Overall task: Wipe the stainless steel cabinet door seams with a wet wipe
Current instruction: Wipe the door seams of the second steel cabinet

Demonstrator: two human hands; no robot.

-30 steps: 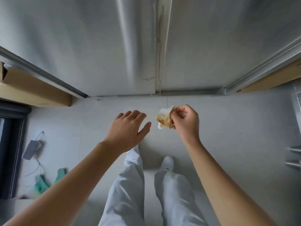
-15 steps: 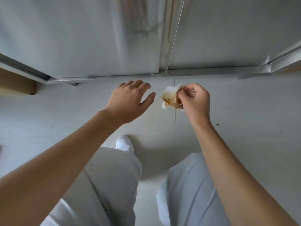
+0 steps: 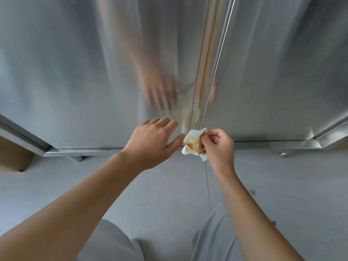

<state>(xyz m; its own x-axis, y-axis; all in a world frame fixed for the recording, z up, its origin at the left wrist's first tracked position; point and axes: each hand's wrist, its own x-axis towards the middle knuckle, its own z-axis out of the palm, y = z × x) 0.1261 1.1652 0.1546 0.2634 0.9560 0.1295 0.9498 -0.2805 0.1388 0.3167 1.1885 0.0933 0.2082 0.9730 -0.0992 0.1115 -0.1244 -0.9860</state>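
Note:
Two stainless steel cabinet doors fill the upper view, the left door (image 3: 79, 72) and the right door (image 3: 282, 72). The vertical seam (image 3: 204, 72) between them carries brown streaks. My right hand (image 3: 219, 146) pinches a crumpled wet wipe (image 3: 194, 144), white with brown stains, at the bottom end of the seam. My left hand (image 3: 152, 142) is spread open with its fingers apart, just left of the wipe, close to the lower edge of the left door. Whether it touches the door I cannot tell.
A steel bottom rail (image 3: 273, 145) runs under the doors. Below it lies pale grey floor (image 3: 282, 185). A brown cardboard box (image 3: 13, 159) sits at the left under the cabinet edge. My grey trouser knees (image 3: 113, 242) show at the bottom.
Both hands have moved up from over the floor to the doors' lower edge. The wipe has reached the seam's bottom end. The view has come closer and tilted up the doors.

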